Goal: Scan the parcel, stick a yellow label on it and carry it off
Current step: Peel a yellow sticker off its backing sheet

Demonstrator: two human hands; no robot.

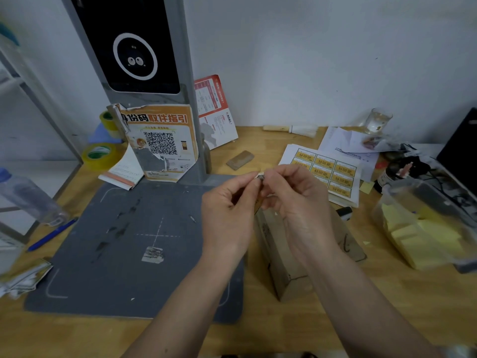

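Both hands meet above the table (258, 329) — the left hand (227, 210) and right hand (296, 200) pinch one small yellow label (259, 202) between closed fingertips. The parcel (281, 259) lies just below them, beside the scanner mat (124, 241).

1 head view, looking forward-down at desk (258, 332), close range.

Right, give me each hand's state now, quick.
Left hand: closed, fingertips pinching the small label held between both hands.
Right hand: closed, pinching the same label from the other side, above the cardboard parcel.
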